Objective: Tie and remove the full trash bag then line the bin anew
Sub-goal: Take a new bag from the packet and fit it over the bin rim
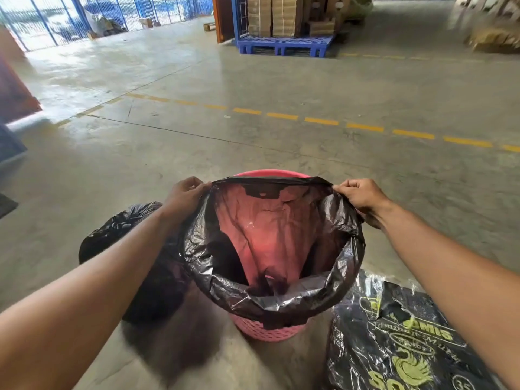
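**Bin relining: containers, hands, floor**

- Pink bin (267, 329): upright on the floor, woven-pattern wall showing low at the near side, far rim (270, 173) bare above the liner's edge.
- New liner (332, 280): thin black bag, mouth spread open inside the bin, near edge folded down over the near rim. Pink shows through the film. Nothing inside but its own gathered bottom.
- Left hand (184, 194): closed, pinching the liner's edge at the far left of the mouth.
- Right hand (361, 197): closed, pinching the edge at the far right; the edge runs taut between both hands.
- Full trash bag (132, 249): black, bulging, on the floor just left of the bin, partly behind the left forearm. Its top is not visible.
- Pack of bags (399, 342): black with yellow-green print, in clear wrap, on the floor right of the bin.
- Concrete floor (225, 136): grey, glossy, crossed by a dashed yellow line (320, 121).
- Room: warehouse; blue pallet (284, 46) carrying stacked cardboard, blue fencing (70, 18) far left.
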`<action>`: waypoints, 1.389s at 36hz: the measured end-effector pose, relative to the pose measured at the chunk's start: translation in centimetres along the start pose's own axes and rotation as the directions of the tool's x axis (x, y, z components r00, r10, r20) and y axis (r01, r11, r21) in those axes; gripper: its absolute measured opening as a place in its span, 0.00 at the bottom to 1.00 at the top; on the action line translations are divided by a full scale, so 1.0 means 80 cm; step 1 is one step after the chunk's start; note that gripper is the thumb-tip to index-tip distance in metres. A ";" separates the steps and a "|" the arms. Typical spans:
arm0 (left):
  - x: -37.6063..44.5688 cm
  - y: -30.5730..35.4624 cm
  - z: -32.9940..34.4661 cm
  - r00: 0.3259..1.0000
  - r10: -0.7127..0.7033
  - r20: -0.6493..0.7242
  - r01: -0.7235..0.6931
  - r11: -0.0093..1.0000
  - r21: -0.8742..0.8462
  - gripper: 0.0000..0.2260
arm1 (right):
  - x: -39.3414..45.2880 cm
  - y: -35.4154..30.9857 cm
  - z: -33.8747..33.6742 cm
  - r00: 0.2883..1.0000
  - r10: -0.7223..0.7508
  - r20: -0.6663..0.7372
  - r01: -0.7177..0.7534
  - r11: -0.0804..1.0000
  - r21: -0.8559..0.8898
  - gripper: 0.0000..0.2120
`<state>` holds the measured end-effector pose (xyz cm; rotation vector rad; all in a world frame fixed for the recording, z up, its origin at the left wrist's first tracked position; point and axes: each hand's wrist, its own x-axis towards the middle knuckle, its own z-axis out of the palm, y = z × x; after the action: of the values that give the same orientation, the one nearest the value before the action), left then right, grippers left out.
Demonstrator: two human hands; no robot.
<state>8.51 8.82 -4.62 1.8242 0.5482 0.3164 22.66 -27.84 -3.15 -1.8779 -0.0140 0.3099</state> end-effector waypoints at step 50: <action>0.017 0.018 0.012 0.894 -0.328 0.304 0.383 0.913 -0.140 0.17 | 0.069 -0.035 0.053 0.988 0.001 0.153 0.028 0.981 -0.190 0.12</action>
<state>10.40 8.40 -3.60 1.5058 0.6198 -0.1310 27.48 -22.06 -2.90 -2.0393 -0.1662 0.4563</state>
